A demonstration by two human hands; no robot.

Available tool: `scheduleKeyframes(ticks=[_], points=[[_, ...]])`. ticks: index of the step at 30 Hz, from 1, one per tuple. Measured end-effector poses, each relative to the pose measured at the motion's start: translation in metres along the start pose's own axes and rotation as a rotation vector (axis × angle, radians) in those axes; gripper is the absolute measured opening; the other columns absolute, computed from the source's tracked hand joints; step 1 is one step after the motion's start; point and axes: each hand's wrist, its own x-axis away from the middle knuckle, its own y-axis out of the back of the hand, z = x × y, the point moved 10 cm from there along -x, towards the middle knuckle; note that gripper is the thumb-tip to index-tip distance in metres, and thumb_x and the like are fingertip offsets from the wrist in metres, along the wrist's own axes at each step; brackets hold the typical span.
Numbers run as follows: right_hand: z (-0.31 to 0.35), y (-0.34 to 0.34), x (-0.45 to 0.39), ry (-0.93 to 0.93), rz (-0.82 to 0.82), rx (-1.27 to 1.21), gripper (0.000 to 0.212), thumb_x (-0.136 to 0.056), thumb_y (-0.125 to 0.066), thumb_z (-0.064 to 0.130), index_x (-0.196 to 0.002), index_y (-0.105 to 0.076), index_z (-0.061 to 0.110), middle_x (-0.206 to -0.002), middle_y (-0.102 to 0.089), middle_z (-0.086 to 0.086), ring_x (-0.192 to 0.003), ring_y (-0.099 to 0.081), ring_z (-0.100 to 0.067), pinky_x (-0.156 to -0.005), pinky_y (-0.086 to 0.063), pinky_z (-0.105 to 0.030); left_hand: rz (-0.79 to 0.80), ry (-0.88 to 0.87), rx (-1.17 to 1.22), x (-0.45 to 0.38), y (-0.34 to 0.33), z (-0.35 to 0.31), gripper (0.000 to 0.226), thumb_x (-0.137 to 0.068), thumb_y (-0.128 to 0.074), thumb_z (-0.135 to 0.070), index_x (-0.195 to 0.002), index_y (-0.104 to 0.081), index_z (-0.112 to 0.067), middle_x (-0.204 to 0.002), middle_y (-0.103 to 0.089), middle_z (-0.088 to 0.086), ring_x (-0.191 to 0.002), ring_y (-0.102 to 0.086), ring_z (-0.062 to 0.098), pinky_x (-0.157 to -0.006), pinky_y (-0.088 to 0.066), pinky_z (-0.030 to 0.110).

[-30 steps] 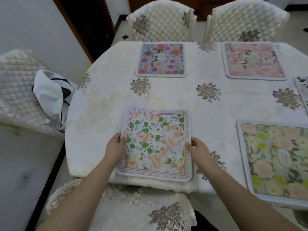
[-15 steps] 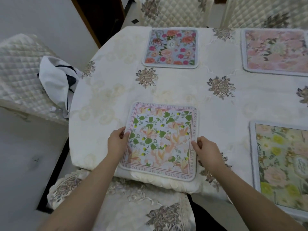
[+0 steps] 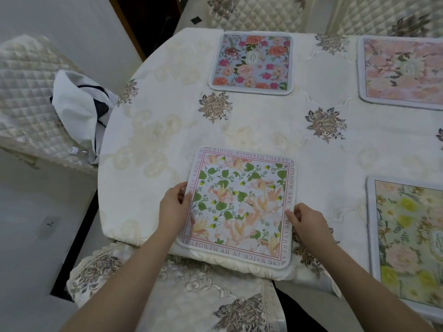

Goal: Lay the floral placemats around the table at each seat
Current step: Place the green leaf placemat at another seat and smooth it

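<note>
Two hands pinch our green-leaf placemat point(image 3: 239, 209) at the near table edge: left hand point(image 3: 173, 207), right hand point(image 3: 309, 224). Beyond our fingertips, bare tablecloth point(image 3: 263, 130), then the blue placemat point(image 3: 251, 62); yellow placemat point(image 3: 412, 240) lies right.

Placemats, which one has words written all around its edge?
The placemat with green leaves, held between the left hand and right hand. The blue placemat, pink placemat and yellow-flowered placemat have plain borders.

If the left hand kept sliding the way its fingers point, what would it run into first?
The left hand points right, across the leafy placemat it pinches. Past that mat, probably the right hand at the opposite edge.
</note>
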Motion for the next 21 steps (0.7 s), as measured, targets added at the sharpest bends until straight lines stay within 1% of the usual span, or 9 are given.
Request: scheduleKeyframes(ticks=[3, 5, 7, 9, 11, 14, 16, 19, 21], points=[[-0.003, 0.001, -0.004, 0.002, -0.015, 0.114, 0.029, -0.097, -0.052, 0.042, -0.086, -0.054, 0.015, -0.072, -0.061, 0.005, -0.064, -0.057, -0.012, -0.052, -0.040, -0.026, -0.031, -0.033, -0.027, 0.001, 0.002, -0.002, 0.031, -0.095, -0.059, -0.024, -0.125, -0.064, -0.021, -0.101, -0.062, -0.001, -0.089, -0.059, 0.011, -0.083, -0.050, 0.033], [-0.003, 0.009, -0.003, 0.004, -0.089, 0.184, 0.032, -0.097, -0.050, 0.046, -0.083, -0.051, 0.017, -0.070, -0.059, 0.004, -0.062, -0.056, -0.014, -0.053, -0.043, -0.030, -0.101, -0.045, -0.036, 0.001, 0.009, -0.004, 0.034, -0.095, -0.057, -0.023, -0.128, -0.062, -0.017, -0.117, -0.058, 0.004, -0.107, -0.053, 0.018, -0.097, -0.043, 0.032], [0.005, 0.022, -0.002, 0.036, -0.212, 0.177, 0.030, -0.098, -0.049, 0.043, -0.082, -0.048, 0.017, -0.072, -0.055, 0.003, -0.061, -0.053, -0.016, -0.053, -0.041, -0.032, -0.133, -0.105, -0.059, -0.002, 0.012, -0.014, 0.037, -0.096, -0.055, -0.022, -0.131, -0.059, -0.012, -0.128, -0.055, 0.007, -0.119, -0.048, 0.021, -0.102, -0.036, 0.030], [0.032, 0.032, -0.003, 0.185, -0.345, 0.187, 0.024, -0.099, -0.047, 0.036, -0.090, -0.052, 0.014, -0.082, -0.056, 0.000, -0.071, -0.053, -0.020, -0.061, -0.040, -0.032, -0.130, -0.227, -0.107, -0.007, 0.006, -0.038, 0.041, -0.095, -0.050, -0.025, -0.132, -0.057, -0.009, -0.134, -0.054, 0.008, -0.126, -0.046, 0.022, -0.107, -0.035, 0.035], [0.068, 0.028, -0.010, 0.344, -0.407, 0.187, 0.030, -0.099, -0.042, 0.033, -0.106, -0.059, 0.010, -0.098, -0.062, -0.005, -0.088, -0.056, -0.024, -0.077, -0.042, -0.036, -0.111, -0.329, -0.159, -0.016, -0.007, -0.063, 0.045, -0.096, -0.044, -0.025, -0.135, -0.055, -0.007, -0.141, -0.051, 0.010, -0.133, -0.044, 0.025, -0.112, -0.035, 0.043], [0.117, 0.003, -0.033, 0.417, -0.364, 0.165, 0.045, -0.097, -0.032, 0.029, -0.131, -0.054, 0.008, -0.128, -0.059, -0.010, -0.121, -0.052, -0.028, -0.105, -0.037, -0.044, 0.023, -0.429, -0.253, -0.033, -0.048, -0.101, 0.049, -0.100, -0.035, -0.025, -0.146, -0.043, -0.009, -0.154, -0.038, 0.010, -0.146, -0.028, 0.026, -0.120, -0.022, 0.044], [0.148, -0.022, -0.052, 0.477, -0.301, 0.256, 0.052, -0.098, -0.028, 0.025, -0.143, -0.042, 0.004, -0.147, -0.045, -0.014, -0.138, -0.039, -0.030, -0.116, -0.028, -0.045, 0.149, -0.463, -0.274, -0.047, -0.078, -0.120, 0.051, -0.104, -0.033, -0.024, -0.153, -0.028, -0.012, -0.162, -0.024, 0.006, -0.151, -0.014, 0.021, -0.123, -0.014, 0.041], [0.169, -0.056, -0.081, 0.484, -0.146, 0.396, 0.060, -0.100, -0.030, 0.021, -0.154, -0.012, 0.004, -0.163, -0.009, -0.012, -0.151, -0.005, -0.025, -0.122, -0.002, -0.039, 0.248, -0.505, -0.327, -0.062, -0.105, -0.133, 0.051, -0.106, -0.027, -0.025, -0.156, -0.019, -0.015, -0.164, -0.016, 0.001, -0.151, -0.008, 0.015, -0.123, -0.010, 0.038], [0.168, -0.065, -0.094, 0.458, -0.123, 0.450, 0.061, -0.100, -0.023, 0.025, -0.155, -0.004, 0.005, -0.164, -0.001, -0.009, -0.151, 0.003, -0.022, -0.122, 0.004, -0.036, 0.278, -0.550, -0.432, -0.062, -0.114, -0.130, 0.054, -0.105, -0.018, -0.029, -0.156, -0.015, -0.015, -0.165, -0.013, -0.001, -0.151, -0.006, 0.011, -0.123, -0.004, 0.034]])
